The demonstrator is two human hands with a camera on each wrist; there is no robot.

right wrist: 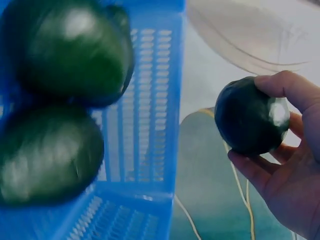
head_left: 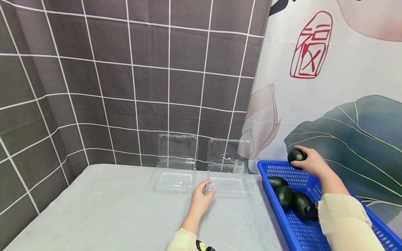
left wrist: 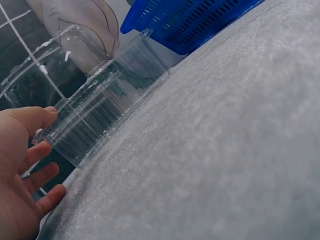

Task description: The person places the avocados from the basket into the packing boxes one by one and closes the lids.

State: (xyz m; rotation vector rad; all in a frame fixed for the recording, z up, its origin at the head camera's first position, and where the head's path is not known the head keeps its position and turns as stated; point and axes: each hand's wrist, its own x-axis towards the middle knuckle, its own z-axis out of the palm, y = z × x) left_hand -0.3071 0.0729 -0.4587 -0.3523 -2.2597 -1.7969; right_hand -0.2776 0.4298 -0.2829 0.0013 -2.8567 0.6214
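My right hand (head_left: 309,161) grips a dark green avocado (head_left: 296,155) above the far end of a blue basket (head_left: 267,169); the right wrist view shows that avocado (right wrist: 251,116) wrapped by fingers (right wrist: 287,85) and thumb. Three more avocados (head_left: 285,196) lie in the basket. My left hand (head_left: 201,198) rests on the grey table (head_left: 110,209) with relaxed fingers, its fingertips at the near left corner of a clear plastic clamshell box (head_left: 230,183). In the left wrist view the box (left wrist: 100,112) stands just beyond the fingers (left wrist: 30,117).
A second open clear clamshell box (head_left: 176,176) sits left of the first. Behind the table hang a grey tiled curtain (head_left: 125,80) and a printed leaf cloth (head_left: 345,87). The basket (left wrist: 185,20) lies along the table's right edge.
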